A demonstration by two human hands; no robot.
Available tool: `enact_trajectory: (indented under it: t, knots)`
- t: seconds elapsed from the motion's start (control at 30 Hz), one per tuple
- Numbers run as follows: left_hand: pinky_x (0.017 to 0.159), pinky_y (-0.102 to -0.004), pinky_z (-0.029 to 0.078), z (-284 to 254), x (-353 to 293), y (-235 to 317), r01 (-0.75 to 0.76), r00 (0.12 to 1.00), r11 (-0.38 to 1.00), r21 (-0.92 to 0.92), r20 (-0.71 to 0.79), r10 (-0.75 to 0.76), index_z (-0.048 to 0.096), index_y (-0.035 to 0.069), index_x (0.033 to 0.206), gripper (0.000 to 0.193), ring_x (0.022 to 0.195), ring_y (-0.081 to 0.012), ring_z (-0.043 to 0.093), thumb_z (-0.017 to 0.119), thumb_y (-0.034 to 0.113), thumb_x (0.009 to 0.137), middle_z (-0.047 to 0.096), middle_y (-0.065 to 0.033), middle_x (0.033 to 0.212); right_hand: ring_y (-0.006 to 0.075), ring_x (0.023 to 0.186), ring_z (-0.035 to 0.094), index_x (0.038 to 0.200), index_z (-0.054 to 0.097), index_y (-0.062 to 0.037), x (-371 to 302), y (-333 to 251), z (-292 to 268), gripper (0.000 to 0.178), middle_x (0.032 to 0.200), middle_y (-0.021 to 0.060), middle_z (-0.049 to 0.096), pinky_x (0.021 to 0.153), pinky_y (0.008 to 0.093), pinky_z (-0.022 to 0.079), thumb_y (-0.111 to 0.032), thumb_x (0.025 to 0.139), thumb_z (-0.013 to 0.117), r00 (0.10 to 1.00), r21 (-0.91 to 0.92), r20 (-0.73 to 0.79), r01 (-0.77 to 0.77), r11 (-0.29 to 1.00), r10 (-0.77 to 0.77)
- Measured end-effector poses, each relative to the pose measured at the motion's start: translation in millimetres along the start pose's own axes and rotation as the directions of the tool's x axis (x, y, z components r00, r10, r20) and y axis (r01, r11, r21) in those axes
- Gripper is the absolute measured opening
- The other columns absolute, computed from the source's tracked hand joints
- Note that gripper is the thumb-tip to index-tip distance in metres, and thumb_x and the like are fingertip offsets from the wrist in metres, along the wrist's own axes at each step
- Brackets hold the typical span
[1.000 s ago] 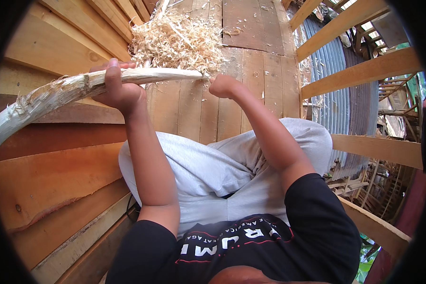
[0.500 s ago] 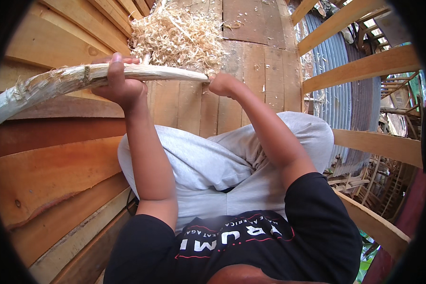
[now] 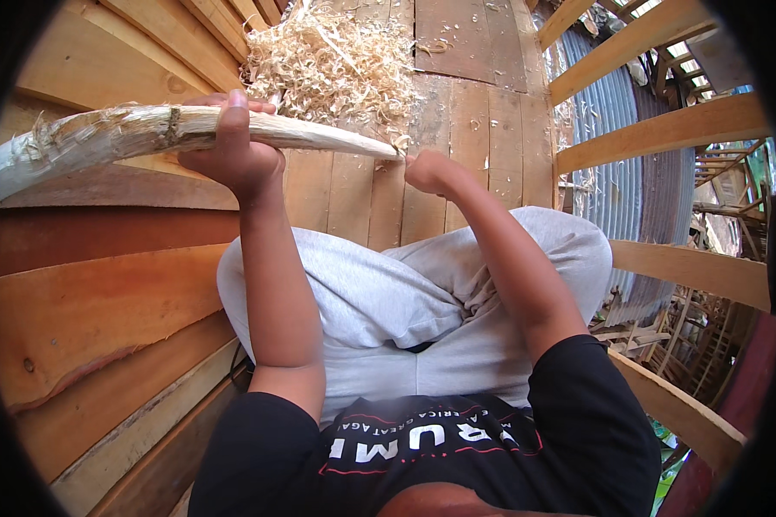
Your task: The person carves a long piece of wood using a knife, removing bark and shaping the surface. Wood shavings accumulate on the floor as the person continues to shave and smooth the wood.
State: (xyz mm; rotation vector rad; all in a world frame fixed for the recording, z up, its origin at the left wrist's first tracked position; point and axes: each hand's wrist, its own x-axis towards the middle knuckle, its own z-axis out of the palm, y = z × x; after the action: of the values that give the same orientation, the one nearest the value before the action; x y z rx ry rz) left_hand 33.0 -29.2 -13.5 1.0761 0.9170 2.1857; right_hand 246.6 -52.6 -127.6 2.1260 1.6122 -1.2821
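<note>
1. A floor of wooden planks [image 3: 457,129] runs from near to far, worn and pale in daylight.
2. On the far floor lies a heap of wood shavings [image 3: 336,60].
3. Stacked timber boards [image 3: 86,310] fill the left side.
4. On the right, a slatted wooden railing [image 3: 664,129] crosses before corrugated metal sheeting [image 3: 612,172].
5. Further wooden frames [image 3: 707,336] stand beyond the railing.

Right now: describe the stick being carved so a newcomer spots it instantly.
Start at the heap of pale wood shavings on the plank floor. Just below it, the left hand grips a long pale carved stick. Unlike the flat boards, it is round, tapered and splintery.
</note>
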Motion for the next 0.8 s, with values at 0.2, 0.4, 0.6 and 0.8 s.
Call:
enact_trajectory:
  t: [0.2, 0.4, 0.6, 0.8]
  knots:
    - [0.05, -0.0338, 0.051, 4, 1, -3, 0.004, 0.999, 1.0, -0.022, -0.05, -0.005, 0.05, 0.001, 0.075, 0.012, 0.047, -0.0212, 0.054, 0.06, 0.007, 0.073, 0.052, -0.0105, 0.056, 0.0373, 0.092, 0.065, 0.113, 0.062, 0.0062, -7, -2, -7, 0.042, 0.11, 0.0261, 0.064, 0.078, 0.0431, 0.052, -0.021, 0.087, 0.043, 0.999, -0.108, 0.047, 0.02, 0.994, -0.015]
    - [0.05, -0.0334, 0.05, 2, 2, -6, 0.018, 1.0, 0.999, -0.052, -0.015, -0.019, 0.051, -0.001, 0.074, 0.01, 0.047, -0.0209, 0.054, 0.06, 0.005, 0.074, 0.053, -0.0109, 0.056, 0.039, 0.096, 0.064, 0.113, 0.063, 0.0043, -12, 7, 0, 0.04, 0.112, 0.0265, 0.063, 0.082, 0.0426, 0.051, -0.019, 0.087, 0.043, 0.998, 0.008, 0.026, -0.064, 0.998, 0.064]
    - [0.05, -0.033, 0.05, 1, 0, -3, 0.013, 0.998, 0.999, -0.04, -0.058, -0.015, 0.051, -0.001, 0.072, 0.01, 0.047, -0.0205, 0.055, 0.059, 0.004, 0.075, 0.054, -0.0114, 0.056, 0.0375, 0.108, 0.061, 0.113, 0.063, 0.0036, -17, 9, 1, 0.042, 0.116, 0.026, 0.062, 0.089, 0.0434, 0.048, -0.028, 0.095, 0.042, 0.996, -0.078, 0.058, -0.068, 0.995, 0.072]
    - [0.051, -0.035, 0.051, 4, -3, 2, 0.057, 0.997, 0.998, -0.029, -0.057, -0.059, 0.052, -0.001, 0.075, 0.01, 0.048, -0.0209, 0.054, 0.059, 0.005, 0.074, 0.053, -0.0104, 0.056, 0.0392, 0.108, 0.06, 0.109, 0.064, 0.0053, 33, 50, 36, 0.043, 0.112, 0.0268, 0.063, 0.089, 0.0429, 0.047, -0.031, 0.095, 0.046, 0.992, -0.057, -0.127, 0.002, 0.998, -0.009]
